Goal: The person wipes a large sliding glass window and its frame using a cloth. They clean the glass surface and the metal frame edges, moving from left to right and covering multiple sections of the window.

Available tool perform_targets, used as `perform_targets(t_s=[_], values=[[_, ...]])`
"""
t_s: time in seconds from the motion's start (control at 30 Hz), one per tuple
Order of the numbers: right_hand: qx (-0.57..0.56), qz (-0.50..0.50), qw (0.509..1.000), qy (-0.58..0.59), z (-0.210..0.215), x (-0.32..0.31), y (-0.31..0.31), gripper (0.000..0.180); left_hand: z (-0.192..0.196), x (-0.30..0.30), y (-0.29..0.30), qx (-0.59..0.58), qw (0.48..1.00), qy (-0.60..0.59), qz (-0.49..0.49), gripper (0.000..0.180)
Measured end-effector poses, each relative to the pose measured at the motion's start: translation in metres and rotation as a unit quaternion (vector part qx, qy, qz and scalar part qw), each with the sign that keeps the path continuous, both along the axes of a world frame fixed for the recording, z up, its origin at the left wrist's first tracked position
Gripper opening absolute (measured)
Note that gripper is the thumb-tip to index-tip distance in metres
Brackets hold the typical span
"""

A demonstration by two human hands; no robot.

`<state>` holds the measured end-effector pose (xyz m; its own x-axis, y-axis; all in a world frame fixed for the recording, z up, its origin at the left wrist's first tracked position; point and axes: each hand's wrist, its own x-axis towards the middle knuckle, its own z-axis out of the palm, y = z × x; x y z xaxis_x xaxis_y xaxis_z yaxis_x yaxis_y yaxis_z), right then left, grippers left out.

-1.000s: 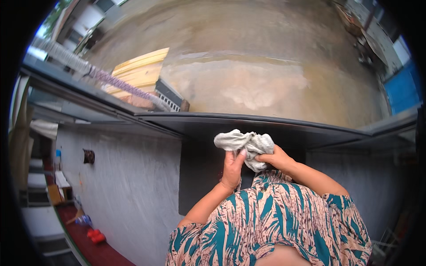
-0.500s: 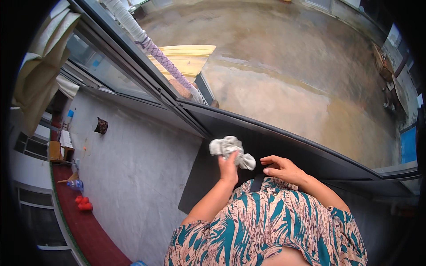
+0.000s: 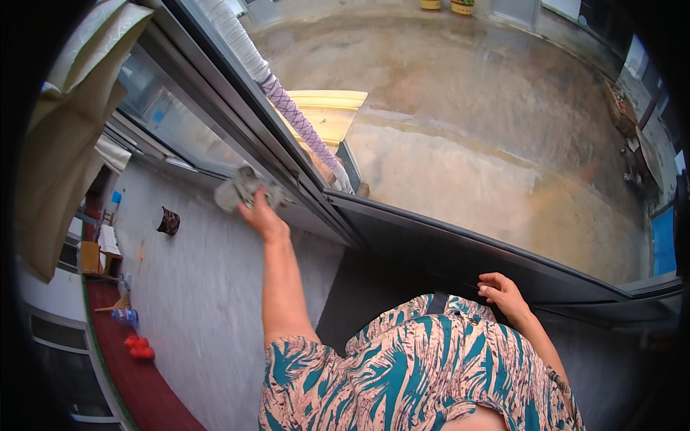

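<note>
My left hand (image 3: 264, 218) reaches out to the left, its fingers closed on a crumpled grey-white cloth (image 3: 231, 194). The cloth is blurred by motion and lies at the lower edge of the glazed panel (image 3: 188, 129); whether it presses on the frame I cannot tell. On the other side of my body, my right hand (image 3: 505, 296) hovers in front of the dark lower door panel (image 3: 431, 251). Its fingers are loosely bent and apart, with nothing seen in them.
Beige curtains (image 3: 72, 151) hang at the left. A dark patterned bin (image 3: 168, 221) and red objects (image 3: 139, 348) stand on the floor beyond. Outside the door are a wrapped pole (image 3: 291, 115), a yellow corrugated sheet (image 3: 332, 108) and a wet yard (image 3: 460, 158).
My left hand has swung left and outward with the cloth, from before my body to the glazed panel. My right hand has shifted to the right. The view has shifted slightly.
</note>
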<state>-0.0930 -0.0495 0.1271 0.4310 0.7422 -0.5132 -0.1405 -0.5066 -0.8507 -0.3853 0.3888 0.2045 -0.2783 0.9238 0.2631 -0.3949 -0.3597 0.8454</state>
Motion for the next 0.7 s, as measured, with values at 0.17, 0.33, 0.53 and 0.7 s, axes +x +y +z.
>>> perform_targets(t_s=[0.17,0.33,0.53,0.7], values=[[-0.019,-0.036,0.999,-0.032,-0.005,-0.010,-0.005,0.040,0.142,0.004,0.055,0.268,0.945,0.141,0.122,0.042],[-0.048,-0.007,0.996,-0.069,-0.027,-0.020,-0.014,0.041,0.233,0.017,0.044,0.322,0.932,0.139,0.091,0.040],[-0.105,0.063,0.987,-0.102,-0.016,-0.032,-0.009,0.044,0.177,0.016,0.038,0.299,0.935,0.152,0.110,0.039],[-0.115,0.101,0.977,-0.147,-0.003,-0.025,-0.003,0.045,0.074,0.039,0.001,0.191,0.970,0.121,0.091,0.046]])
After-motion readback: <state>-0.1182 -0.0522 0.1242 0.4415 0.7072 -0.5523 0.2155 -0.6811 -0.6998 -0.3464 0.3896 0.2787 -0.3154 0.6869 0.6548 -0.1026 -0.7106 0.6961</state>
